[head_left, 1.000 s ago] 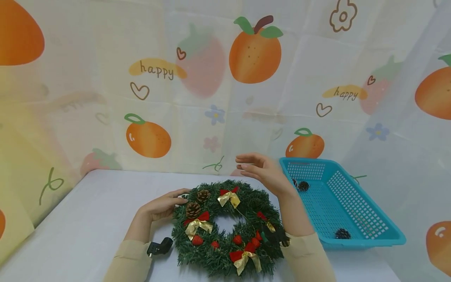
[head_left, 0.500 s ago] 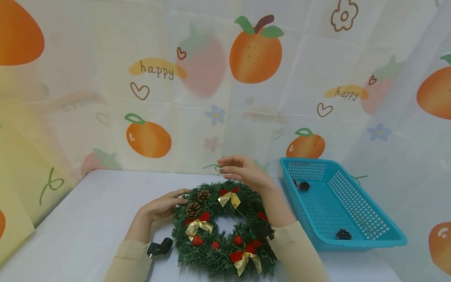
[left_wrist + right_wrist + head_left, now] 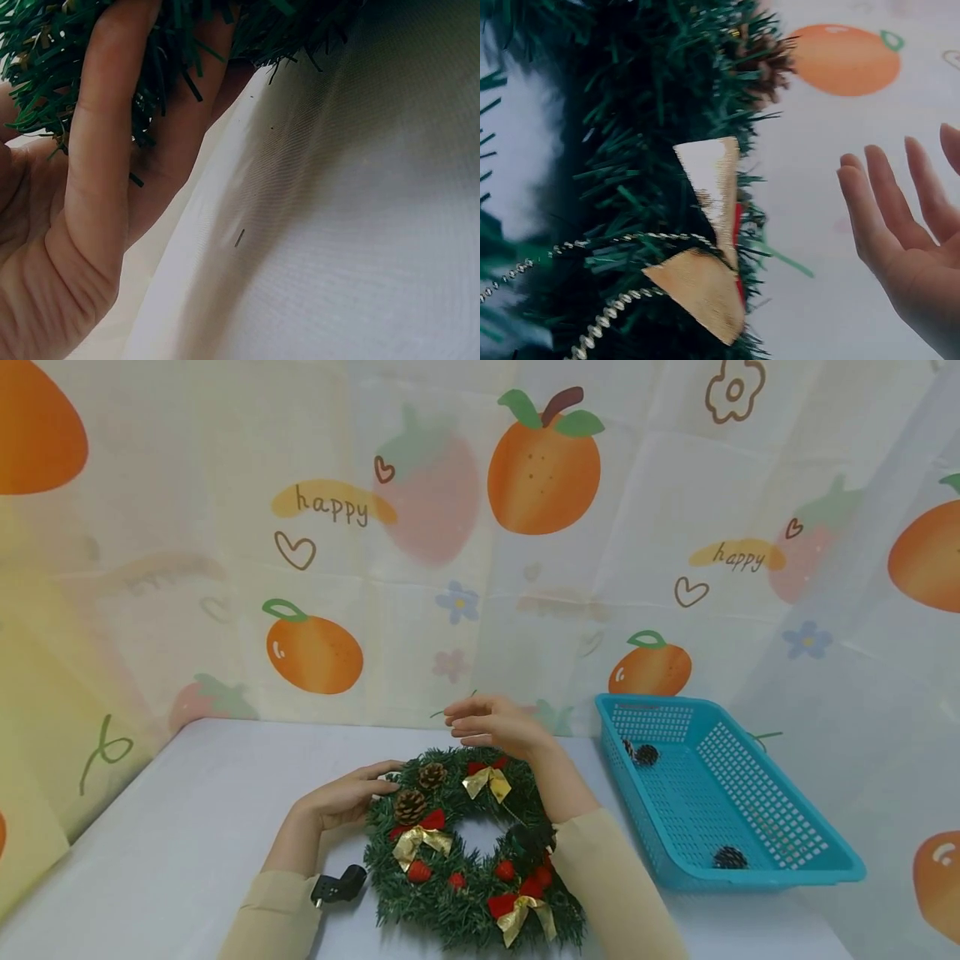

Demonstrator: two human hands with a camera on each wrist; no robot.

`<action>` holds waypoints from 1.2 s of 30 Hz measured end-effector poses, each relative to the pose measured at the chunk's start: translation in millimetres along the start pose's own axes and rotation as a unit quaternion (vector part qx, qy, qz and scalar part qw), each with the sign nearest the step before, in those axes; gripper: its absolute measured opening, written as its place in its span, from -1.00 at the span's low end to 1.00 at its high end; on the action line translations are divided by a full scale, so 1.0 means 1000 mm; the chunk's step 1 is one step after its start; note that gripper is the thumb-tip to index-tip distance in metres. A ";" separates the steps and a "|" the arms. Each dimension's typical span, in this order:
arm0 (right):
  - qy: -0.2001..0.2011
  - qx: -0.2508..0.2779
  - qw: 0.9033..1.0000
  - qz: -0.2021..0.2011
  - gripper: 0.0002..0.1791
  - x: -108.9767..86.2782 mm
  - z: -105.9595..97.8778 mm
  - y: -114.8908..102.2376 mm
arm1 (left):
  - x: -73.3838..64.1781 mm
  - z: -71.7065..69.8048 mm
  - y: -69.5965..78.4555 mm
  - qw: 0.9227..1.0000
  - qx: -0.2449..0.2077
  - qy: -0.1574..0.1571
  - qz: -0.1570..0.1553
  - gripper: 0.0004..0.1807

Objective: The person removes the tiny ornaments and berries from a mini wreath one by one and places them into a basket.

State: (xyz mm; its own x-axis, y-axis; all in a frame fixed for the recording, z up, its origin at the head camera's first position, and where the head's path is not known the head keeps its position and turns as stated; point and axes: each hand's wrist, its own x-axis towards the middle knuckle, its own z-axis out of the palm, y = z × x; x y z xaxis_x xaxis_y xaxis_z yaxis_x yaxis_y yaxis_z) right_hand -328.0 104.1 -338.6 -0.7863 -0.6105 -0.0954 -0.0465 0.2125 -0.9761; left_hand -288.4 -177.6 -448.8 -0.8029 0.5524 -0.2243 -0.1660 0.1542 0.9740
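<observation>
A green wreath (image 3: 420,910) lies on the white table, dressed with gold bows on red ribbon, red strawberries (image 3: 418,871) and two pine cones (image 3: 410,807) at its upper left. My left hand (image 3: 345,797) grips the wreath's left edge; in the left wrist view its fingers (image 3: 105,135) curl round the green sprigs. Above the wreath's far right side my right hand (image 3: 495,725) hovers with fingers extended, holding nothing. The right wrist view shows a gold bow (image 3: 705,307) and a beaded gold string (image 3: 604,322) beside that hand. My right forearm hides part of the wreath's right side.
A blue plastic basket (image 3: 660,827) with a few dark pine cones (image 3: 730,857) in it stands at the right. A black device (image 3: 339,887) sits at my left cuff. A fruit-printed curtain (image 3: 420,643) hangs behind the table.
My right hand has moved left, from beside the basket to over the wreath's far edge. The left hand and the wreath stay put.
</observation>
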 end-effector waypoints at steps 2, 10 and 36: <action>-0.008 -0.009 1.000 0.016 -0.54 0.005 0.001 0.004 | 0.001 0.000 -0.001 1.000 -0.002 -0.003 0.002 -0.26; -0.047 -0.046 0.997 0.048 -0.54 0.015 0.005 0.015 | 0.001 0.000 -0.002 1.000 -0.007 -0.010 0.004 -0.25; -0.082 -0.154 0.982 0.076 -0.59 0.021 0.017 0.024 | -0.001 -0.001 0.002 1.000 -0.005 -0.018 0.006 -0.29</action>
State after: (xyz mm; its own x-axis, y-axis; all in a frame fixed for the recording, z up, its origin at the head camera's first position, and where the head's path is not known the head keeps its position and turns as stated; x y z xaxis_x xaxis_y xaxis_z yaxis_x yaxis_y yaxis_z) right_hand -335.2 83.6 -366.8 -0.6893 -0.6636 -0.2906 -0.1408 0.5162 -0.8448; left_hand -288.8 -178.7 -446.5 -0.7830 0.5840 -0.2140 -0.1634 0.1390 0.9767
